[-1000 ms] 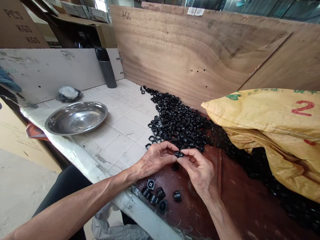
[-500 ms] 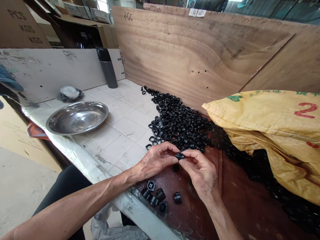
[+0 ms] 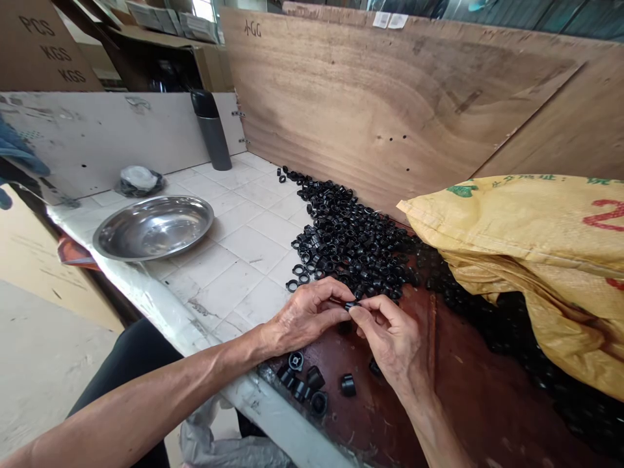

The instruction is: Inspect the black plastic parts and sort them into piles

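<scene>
Between the fingertips of both hands is a small black plastic fitting [image 3: 350, 305], mostly covered by the fingers. My left hand [image 3: 312, 311] pinches it from the left, thumb below and fingers above. From the other side my right hand [image 3: 390, 328] grips it with thumb and forefinger. Just beyond the hands lies a heap of black plastic rings [image 3: 355, 240]. Nearer me, several black cylindrical fittings [image 3: 302, 383] sit in a group on the reddish-brown surface [image 3: 361, 422]. A single black fitting [image 3: 348, 385] stands apart to their right.
A shallow steel bowl [image 3: 153, 227] rests on the white tiled top at left. Behind it are a dark flask [image 3: 214, 140] and a small plastic-wrapped bundle [image 3: 140, 180]. A plywood board [image 3: 365, 97] closes the back. A yellow woven sack [image 3: 526, 247] bulges in from the right.
My fingers have closed further around the small fitting, with the right fingertips now covering more of it. Another dark piece shows beside my right wrist. The view has shifted slightly.
</scene>
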A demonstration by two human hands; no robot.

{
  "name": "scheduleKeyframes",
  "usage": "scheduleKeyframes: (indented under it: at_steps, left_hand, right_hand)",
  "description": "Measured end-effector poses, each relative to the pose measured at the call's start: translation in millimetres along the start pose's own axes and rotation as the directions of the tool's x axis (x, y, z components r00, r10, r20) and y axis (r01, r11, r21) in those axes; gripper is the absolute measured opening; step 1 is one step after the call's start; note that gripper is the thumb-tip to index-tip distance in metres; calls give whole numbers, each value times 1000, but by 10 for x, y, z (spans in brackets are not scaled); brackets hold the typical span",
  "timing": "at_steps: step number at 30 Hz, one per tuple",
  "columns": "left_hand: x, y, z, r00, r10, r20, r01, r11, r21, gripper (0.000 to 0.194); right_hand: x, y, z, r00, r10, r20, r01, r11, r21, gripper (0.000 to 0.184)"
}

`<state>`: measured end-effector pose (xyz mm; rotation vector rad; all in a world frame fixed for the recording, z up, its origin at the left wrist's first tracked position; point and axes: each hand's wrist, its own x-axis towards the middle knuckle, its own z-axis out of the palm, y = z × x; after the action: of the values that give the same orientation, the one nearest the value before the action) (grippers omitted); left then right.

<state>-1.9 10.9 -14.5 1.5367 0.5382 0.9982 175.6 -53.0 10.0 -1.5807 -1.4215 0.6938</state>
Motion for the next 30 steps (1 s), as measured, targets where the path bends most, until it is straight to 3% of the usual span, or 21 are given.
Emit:
scheduleKeyframes:
  at_steps: [4,6,9,13,16,19,21,24,27,29,30]
  left_hand:
    - [-8,-42,-22,993,108,38,-111,987,119,17]
    - [-11,-25,-6,998,54,41,-57,995,82,15]
    - [-10,28,36,996,-84,9,84,994,-62,17]
    - [3,67,64,986,-161,-35,148,960,-239,23]
    - [9,73,58,988,-152,-32,141,964,-223,26]
    - [3,87,59,985,-173,-23,166,966,-198,29]
    - [1,100,63,981,-193,-21,184,961,-208,30]
    - [4,110,60,979,-203,-29,191,955,-226,29]
    - [12,111,45,984,-174,-26,164,959,-230,28]
    - [15,111,36,987,-156,-25,148,969,-197,27]
    - [16,111,32,987,-157,-27,150,972,-182,28]
  right_hand:
    - [-12,52,40,997,-77,-11,76,993,-86,46]
    - [-23,85,70,987,-141,-81,130,983,-126,45]
    - [-40,101,83,970,-198,-145,185,978,-97,28]
    - [-38,61,20,955,-296,1,295,953,-68,21]
    - [-24,47,-14,943,-332,20,331,928,-173,17]
    - [-22,59,1,920,-393,-10,371,876,-307,43]
    - [-32,55,16,924,-380,-29,355,885,-301,43]
    - [-52,25,15,952,-306,-14,298,935,-193,17]
    - [-54,18,7,950,-311,41,313,937,-154,23]
    - [-47,41,15,938,-345,40,345,914,-214,16]
    - [-43,56,22,929,-368,25,362,899,-248,24]
